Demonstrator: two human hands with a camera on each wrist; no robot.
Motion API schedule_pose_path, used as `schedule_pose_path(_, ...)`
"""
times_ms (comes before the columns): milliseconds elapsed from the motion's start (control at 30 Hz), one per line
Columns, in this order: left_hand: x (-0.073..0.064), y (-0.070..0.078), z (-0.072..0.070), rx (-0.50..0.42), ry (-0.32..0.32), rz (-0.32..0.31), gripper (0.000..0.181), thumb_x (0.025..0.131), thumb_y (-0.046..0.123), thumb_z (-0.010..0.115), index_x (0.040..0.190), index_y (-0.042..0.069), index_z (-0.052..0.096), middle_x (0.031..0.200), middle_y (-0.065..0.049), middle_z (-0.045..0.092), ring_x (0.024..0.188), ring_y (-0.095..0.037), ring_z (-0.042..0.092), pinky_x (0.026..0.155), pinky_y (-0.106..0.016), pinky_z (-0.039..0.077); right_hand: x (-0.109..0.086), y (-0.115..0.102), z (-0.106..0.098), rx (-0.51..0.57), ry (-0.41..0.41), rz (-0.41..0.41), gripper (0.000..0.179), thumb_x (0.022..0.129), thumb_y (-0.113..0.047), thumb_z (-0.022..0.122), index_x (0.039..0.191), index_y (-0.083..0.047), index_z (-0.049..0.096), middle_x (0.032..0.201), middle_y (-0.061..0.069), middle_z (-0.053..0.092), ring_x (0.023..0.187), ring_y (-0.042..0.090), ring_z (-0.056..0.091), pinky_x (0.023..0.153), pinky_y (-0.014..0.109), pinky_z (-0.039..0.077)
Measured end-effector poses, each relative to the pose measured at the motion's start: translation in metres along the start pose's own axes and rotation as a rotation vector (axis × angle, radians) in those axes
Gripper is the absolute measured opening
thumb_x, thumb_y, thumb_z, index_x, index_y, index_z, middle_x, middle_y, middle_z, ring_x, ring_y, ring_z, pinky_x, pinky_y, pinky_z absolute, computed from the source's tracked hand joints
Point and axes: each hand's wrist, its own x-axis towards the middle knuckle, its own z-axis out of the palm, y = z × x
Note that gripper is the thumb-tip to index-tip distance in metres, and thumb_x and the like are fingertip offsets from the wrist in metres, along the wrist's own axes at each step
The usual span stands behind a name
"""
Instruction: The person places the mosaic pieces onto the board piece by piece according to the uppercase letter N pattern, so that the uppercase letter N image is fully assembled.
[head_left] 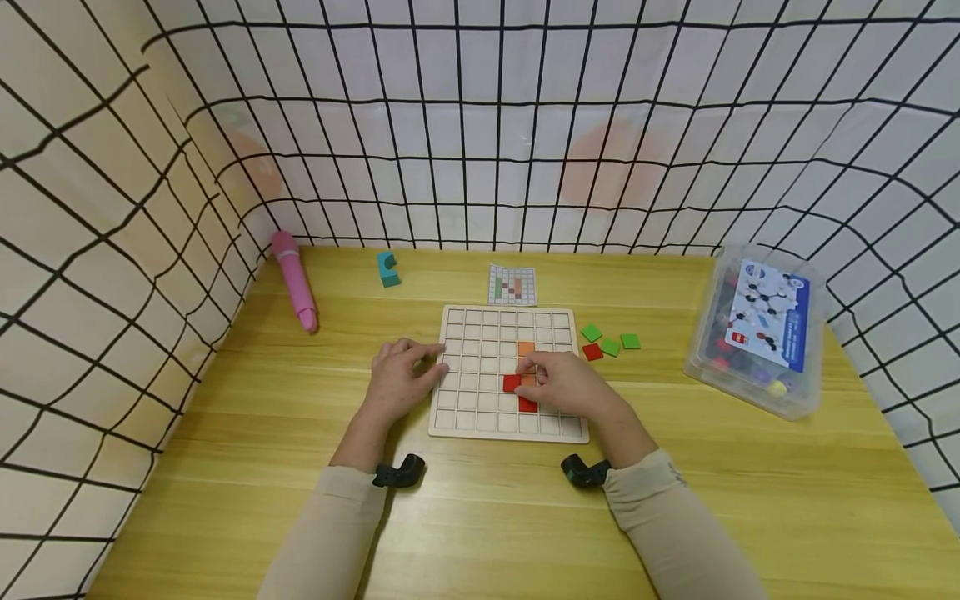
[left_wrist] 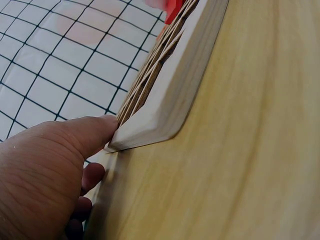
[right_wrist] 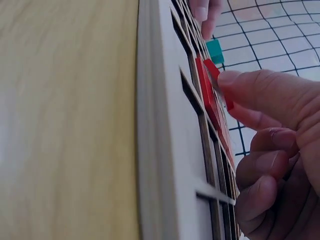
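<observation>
A wooden grid board (head_left: 474, 402) lies flat on the table. My left hand (head_left: 397, 379) rests at its left edge, thumb and fingers touching the rim; in the left wrist view the thumb (left_wrist: 97, 131) is against a board corner. Over the grid, my right hand (head_left: 573, 385) pinches a red square tile (head_left: 512, 383) between thumb and finger. The right wrist view shows this tile tilted, above another red tile (right_wrist: 207, 92) in a cell. An orange tile (head_left: 527, 348) sits further up, and a second, partly covered by the fingers, lies below it.
Right of the board lie loose green tiles (head_left: 630, 342) and a red tile (head_left: 592, 352). A small pattern card (head_left: 512, 286) is behind the board. Further out are a pink microphone-shaped object (head_left: 297, 282), a teal block (head_left: 387, 269) and a clear plastic box (head_left: 712, 367). Black wire mesh surrounds the table.
</observation>
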Motion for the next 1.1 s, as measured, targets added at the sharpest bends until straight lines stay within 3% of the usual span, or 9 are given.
schedule_pose_path(667,0.001,0.000,0.001,0.008,0.006,0.014,0.039,0.096,0.038,0.070,0.132,0.021,0.071,0.115,-0.006,0.065,0.104,-0.026,0.047,0.092,-0.046,0.031,0.005,-0.004,-0.002,-0.043,-0.004,0.014,0.022,0.092,-0.033,0.075,0.108,-0.020,0.072,0.076,0.000,0.054,0.071,0.017,0.050,0.064,0.031,0.039)
schedule_pose_path(1100,0.000,-0.002,0.001,0.014,0.009,0.018,0.040,0.096,0.038,0.070,0.132,0.021,0.070,0.114,-0.005,0.066,0.102,-0.025,0.047,0.091,-0.044,0.031,-0.002,0.037,-0.033,0.088,0.053,0.160,0.033,0.095,-0.034,0.071,0.123,-0.018,0.066,0.076,0.002,0.046,0.061,0.018,0.041,0.057,0.030,0.035)
